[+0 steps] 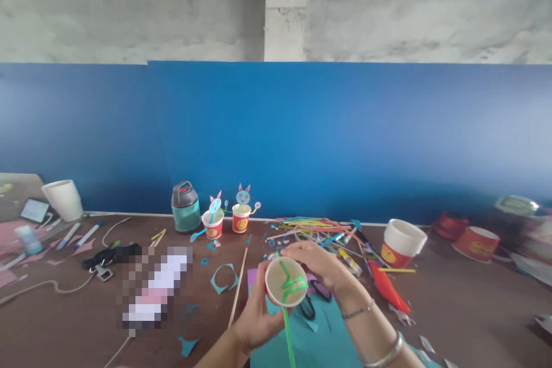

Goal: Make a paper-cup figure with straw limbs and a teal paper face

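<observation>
My left hand (261, 316) is wrapped around the side of a paper cup (271, 294), with its open mouth turned towards me. Inside it, bent green drinking straws (296, 286) are visible, and a long green straw (288, 336) sticks out at the near side towards me. My right hand (317, 261) reaches over the far side of the cup, its fingers closed on a green straw end by the rim. Those fingertips are partly hidden. Below lie teal paper (332, 336) and scissors (307, 307) with dark handles.
Two finished cups with paper cat figures (214, 224) (241, 219) stand at the back, near a teal lidded jar (186, 213). Loose coloured straws (314, 229) are piled behind my hands. Stacked paper cups (403, 241) stand right; a wooden stick (238, 290) and paper scraps (188, 347) lie left.
</observation>
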Tool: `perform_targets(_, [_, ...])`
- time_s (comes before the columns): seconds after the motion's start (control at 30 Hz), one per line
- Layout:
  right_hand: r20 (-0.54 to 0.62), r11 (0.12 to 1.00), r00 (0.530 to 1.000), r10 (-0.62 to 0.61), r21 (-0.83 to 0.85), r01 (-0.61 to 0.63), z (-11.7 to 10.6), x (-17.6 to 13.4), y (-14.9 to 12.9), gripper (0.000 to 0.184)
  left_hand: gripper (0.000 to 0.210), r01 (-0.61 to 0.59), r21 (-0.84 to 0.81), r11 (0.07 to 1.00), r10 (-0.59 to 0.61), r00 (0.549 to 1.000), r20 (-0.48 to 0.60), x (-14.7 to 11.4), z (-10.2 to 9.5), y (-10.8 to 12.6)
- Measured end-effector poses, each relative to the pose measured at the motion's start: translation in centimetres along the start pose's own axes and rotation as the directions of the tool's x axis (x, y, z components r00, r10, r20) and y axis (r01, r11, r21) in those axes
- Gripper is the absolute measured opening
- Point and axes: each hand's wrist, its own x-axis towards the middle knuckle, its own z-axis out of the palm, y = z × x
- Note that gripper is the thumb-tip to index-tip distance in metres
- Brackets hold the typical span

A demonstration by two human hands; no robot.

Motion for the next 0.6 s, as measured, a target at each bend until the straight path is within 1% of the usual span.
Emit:
perform_targets(0.1, [0.085, 0.976, 0.994, 0.063, 0.203, -0.079, 0.1, 0.0, 0.2, 0.022, 0.060, -0.018, -0.012, 1.000, 0.018, 1.000, 0.007, 0.0, 0.1, 0.0])
perform_targets(0.17, [0.123, 0.961, 0.992, 0.021, 0.271, -0.054, 0.2, 0.0, 0.1, 0.019, 0.062, -0.016, -0.030, 0.999, 0.016, 1.000, -0.014, 0.0, 0.2, 0.1])
perform_targets(0.23, [0.112, 0.951, 0.993, -0.022, 0.310, -0.013, 0.6, 0.1, 0.0, 0.017, 0.066, -0.006, -0.043, 0.999, 0.002, 0.997, -0.082, 0.1, 0.3, 0.2])
perform_targets(0.27, [0.080, 0.951, 0.996, -0.030, 0.310, 0.004, 0.9, 0.2, 0.0, 0.016, 0.068, 0.004, -0.046, 0.999, -0.009, 0.992, -0.129, 0.2, 0.4, 0.4])
perform_targets(0.33, [-0.025, 0.964, 0.999, -0.028, 0.262, 0.034, 1.7, 0.5, 0.0, 0.014, 0.073, 0.037, -0.046, 0.998, -0.047, 0.971, -0.236, 0.4, 0.4, 1.0])
perform_targets(0.37, [-0.080, 0.975, 0.996, -0.032, 0.216, 0.049, 2.1, 0.7, 0.1, 0.014, 0.072, 0.061, -0.032, 0.998, -0.068, 0.958, -0.279, 0.5, 0.4, 1.3])
perform_targets(0.43, [-0.177, 0.990, 0.982, -0.071, 0.111, 0.092, 2.8, 1.1, 0.3, 0.013, 0.062, 0.103, 0.015, 0.995, -0.092, 0.934, -0.345, 0.8, 0.3, 1.8])
perform_targets(0.53, [-0.273, 0.989, 0.952, -0.143, 0.000, 0.148, 3.2, 1.6, 0.7, 0.014, 0.037, 0.172, 0.095, 0.980, -0.130, 0.931, -0.341, 1.1, 0.2, 2.2])
perform_targets(0.6, [-0.332, 0.985, 0.928, -0.172, -0.049, 0.165, 3.0, 1.7, 0.8, 0.014, 0.033, 0.207, 0.112, 0.972, -0.164, 0.937, -0.308, 1.2, 0.2, 2.3])
